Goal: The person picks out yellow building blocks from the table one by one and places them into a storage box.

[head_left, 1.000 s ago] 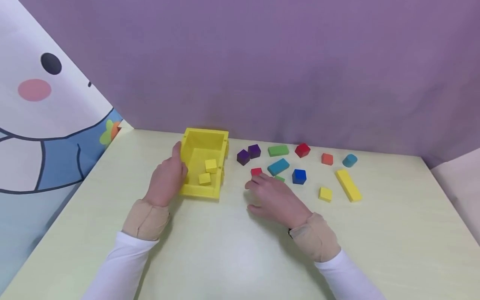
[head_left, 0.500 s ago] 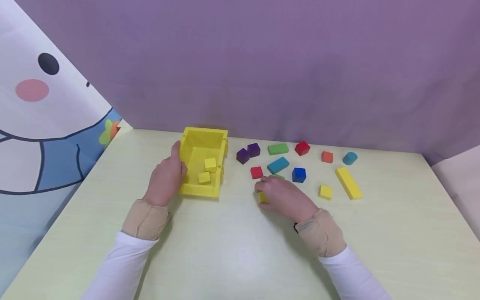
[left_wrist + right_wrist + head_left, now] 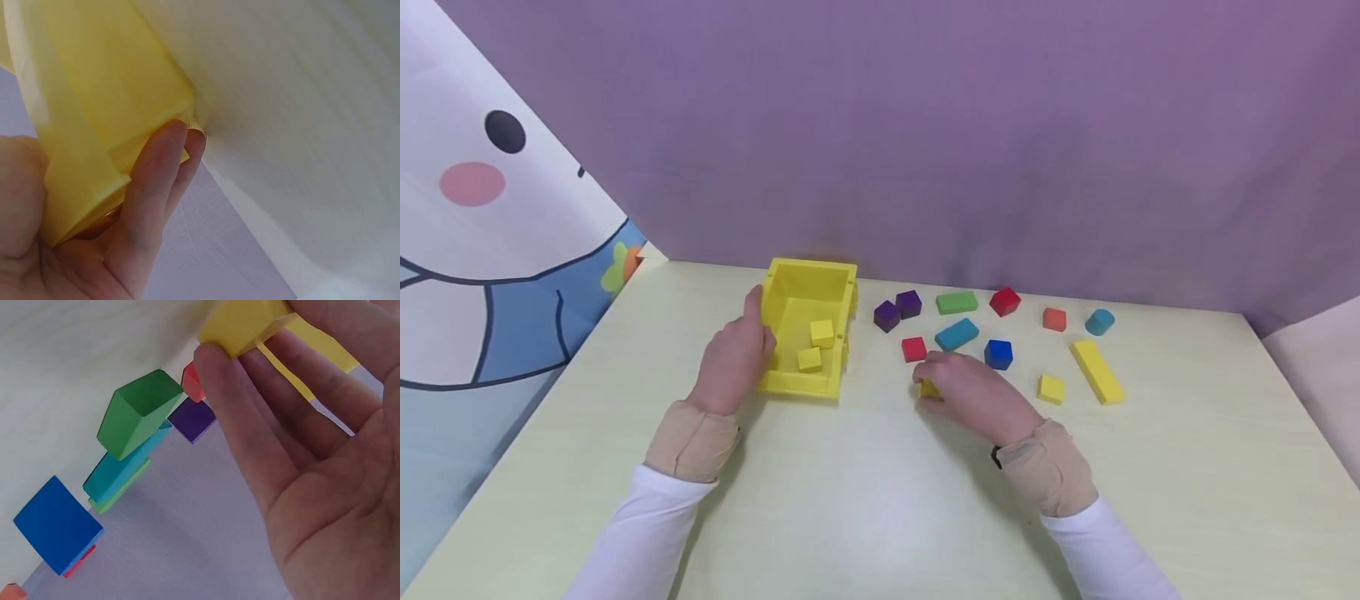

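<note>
Pickup step, seemingly: pinching yellow block (image 3: 240, 328) in right hand (image 3: 973, 396), gripping yellow bin (image 3: 801, 384) with left hand (image 3: 733, 358), likely needing a steady lift next.

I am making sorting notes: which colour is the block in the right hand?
Yellow. The block in the right hand shows best in the right wrist view.

Purple backdrop (image 3: 880, 133), faintly creased, across top of frame. Left edge: printed sheet (image 3: 512, 225), white cartoon figure (image 3: 437, 242), black eye (image 3: 505, 132), pink cheek (image 3: 472, 184), blue clothing (image 3: 523, 329). Pale panel (image 3: 1322, 358), right edge. Pale tabletop (image 3: 1210, 467) below. Right of centre: two purple cubes (image 3: 908, 304) close together, green bar (image 3: 957, 302), teal bar (image 3: 957, 334), blue cube (image 3: 998, 354); farther right, blue cylinder (image 3: 1100, 322).
</note>
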Available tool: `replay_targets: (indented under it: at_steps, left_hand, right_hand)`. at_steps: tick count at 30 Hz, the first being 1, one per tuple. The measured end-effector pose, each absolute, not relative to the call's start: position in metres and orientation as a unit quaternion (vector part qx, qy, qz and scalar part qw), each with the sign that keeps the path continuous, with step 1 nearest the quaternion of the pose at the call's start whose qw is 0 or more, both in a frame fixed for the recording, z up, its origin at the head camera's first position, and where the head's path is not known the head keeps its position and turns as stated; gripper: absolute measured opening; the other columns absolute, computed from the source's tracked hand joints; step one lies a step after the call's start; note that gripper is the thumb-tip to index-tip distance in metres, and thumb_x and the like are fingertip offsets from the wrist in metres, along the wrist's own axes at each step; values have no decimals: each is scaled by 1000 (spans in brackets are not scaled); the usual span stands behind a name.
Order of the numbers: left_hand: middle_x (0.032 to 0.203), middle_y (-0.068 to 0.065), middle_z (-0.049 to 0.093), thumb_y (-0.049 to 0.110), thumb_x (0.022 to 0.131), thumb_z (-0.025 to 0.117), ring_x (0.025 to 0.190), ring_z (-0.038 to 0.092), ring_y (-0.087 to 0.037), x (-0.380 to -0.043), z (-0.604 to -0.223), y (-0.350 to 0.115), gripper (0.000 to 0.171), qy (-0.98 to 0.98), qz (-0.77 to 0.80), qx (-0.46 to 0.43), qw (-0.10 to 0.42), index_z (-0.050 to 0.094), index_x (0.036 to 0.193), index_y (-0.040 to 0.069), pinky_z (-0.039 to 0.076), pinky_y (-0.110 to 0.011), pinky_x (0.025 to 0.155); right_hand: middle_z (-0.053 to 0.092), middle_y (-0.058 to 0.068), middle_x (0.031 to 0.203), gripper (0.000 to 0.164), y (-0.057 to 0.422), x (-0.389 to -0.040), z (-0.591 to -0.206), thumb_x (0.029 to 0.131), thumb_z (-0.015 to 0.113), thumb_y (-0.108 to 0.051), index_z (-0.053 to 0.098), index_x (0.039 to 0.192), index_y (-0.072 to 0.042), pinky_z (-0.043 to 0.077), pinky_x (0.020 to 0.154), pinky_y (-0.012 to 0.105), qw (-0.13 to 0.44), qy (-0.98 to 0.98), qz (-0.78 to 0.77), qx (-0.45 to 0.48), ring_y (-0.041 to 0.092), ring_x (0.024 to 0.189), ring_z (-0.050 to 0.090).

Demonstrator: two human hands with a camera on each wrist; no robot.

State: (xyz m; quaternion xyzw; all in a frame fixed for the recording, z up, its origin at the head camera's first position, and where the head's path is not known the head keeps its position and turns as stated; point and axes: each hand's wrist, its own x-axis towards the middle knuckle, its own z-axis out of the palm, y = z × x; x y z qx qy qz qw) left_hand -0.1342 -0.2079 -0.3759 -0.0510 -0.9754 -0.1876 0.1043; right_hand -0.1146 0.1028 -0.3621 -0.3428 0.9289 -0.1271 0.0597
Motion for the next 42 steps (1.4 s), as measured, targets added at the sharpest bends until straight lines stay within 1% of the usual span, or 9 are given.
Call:
replay_targets:
  at_steps: [4, 8, 14, 19, 29, 35, 42]
  left_hand:
    - [61, -15, 49, 13, 88, 37, 46, 44, -27, -134, -375, -208, 58, -975, -187, -52, 105, 17, 141, 1, 37, -42, 45]
    - [59, -14, 47, 13, 88, 37, 45, 43, -26, -134, -375, -208, 58, -976, -188, -51, 102, 17, 142, 1, 35, -41, 43]
    - [55, -11, 44, 12, 88, 37, 43, 41, -24, -135, -378, -208, 58, -974, -188, -53, 110, 18, 142, 1, 33, -38, 40]
    - [53, -10, 43, 11, 87, 37, 42, 40, -24, -135, -379, -209, 58, -974, -190, -50, 113, 19, 141, 1, 32, -37, 39]
    - [56, -12, 45, 12, 88, 38, 44, 42, -25, -136, -377, -208, 59, -974, -191, -50, 110, 17, 142, 1, 34, -39, 41]
    - [54, -10, 43, 10, 88, 37, 43, 40, -24, -135, -376, -207, 58, -974, -190, -51, 108, 17, 142, 0, 33, -38, 41]
    - [55, -9, 43, 9, 87, 38, 43, 39, -24, -135, -378, -207, 58, -975, -186, -47, 109, 18, 141, 0, 33, -36, 41]
  right_hand:
    - [63, -5, 90, 25, 104, -115, -358, 76, 71, -21, 68, 100, -15, 46, 76, 21, 36, 923, -142, -357, 9, 80, 57]
    - [64, -2, 95, 25, 104, -116, -353, 80, 67, -19, 68, 104, -12, 46, 78, 24, 14, 919, -157, -360, 11, 85, 59]
    - [63, -2, 100, 25, 98, -120, -349, 83, 64, -20, 68, 107, -13, 45, 82, 24, -16, 909, -175, -377, 12, 93, 59]
    - [63, -2, 100, 25, 90, -123, -344, 84, 63, -19, 67, 107, -13, 44, 83, 23, -37, 901, -184, -391, 11, 94, 58]
    - [61, -5, 98, 22, 75, -128, -337, 82, 64, -23, 68, 103, -17, 43, 80, 19, -55, 899, -186, -393, 7, 90, 56]
    - [59, -5, 101, 24, 63, -132, -329, 83, 63, -25, 67, 106, -18, 43, 82, 20, -66, 901, -177, -390, 7, 93, 55]
    - [59, -5, 102, 24, 46, -140, -324, 85, 61, -21, 66, 108, -16, 42, 84, 20, -73, 895, -190, -397, 9, 96, 54]
